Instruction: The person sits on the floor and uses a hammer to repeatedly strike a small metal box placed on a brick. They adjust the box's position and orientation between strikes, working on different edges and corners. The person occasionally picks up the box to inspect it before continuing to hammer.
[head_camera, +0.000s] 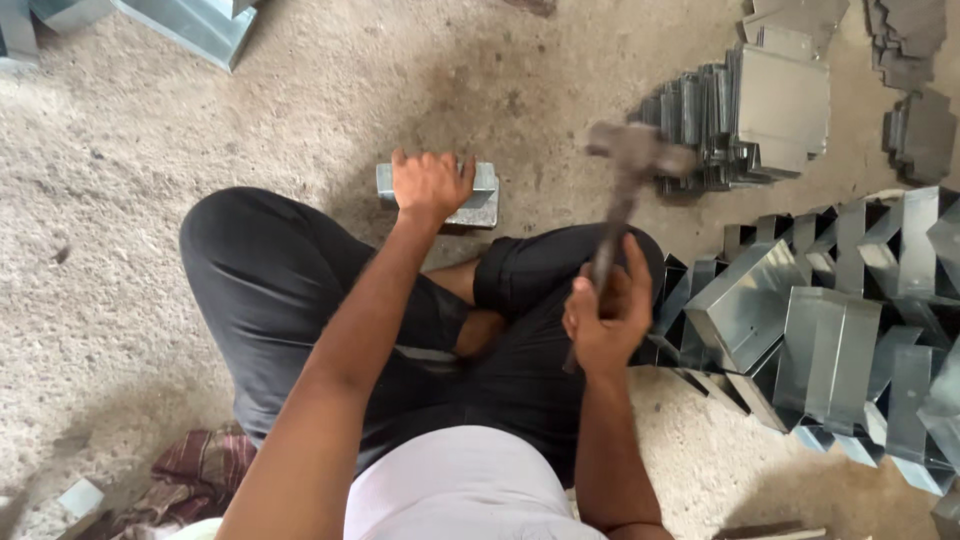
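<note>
Our left hand (430, 185) presses down on the folded metal piece (482, 197) on the concrete floor (150, 200), fingers wrapped over it. Our right hand (605, 315) is clenched around the raised hammer (628, 165), head blurred.

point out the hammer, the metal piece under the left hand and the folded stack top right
hammer (637, 150), head view, on its blurred head
metal piece (482, 205), head view, right end
folded stack (780, 100), head view, top sheet

Rough grey concrete floor (200, 130), dusty, daylight from above. Folded sheet-metal boxes (830, 340) piled at right, flatter stacks (760, 110) beyond them, more metal pieces (190, 25) top left. Checked cloth (195, 470) lies bottom left.
</note>
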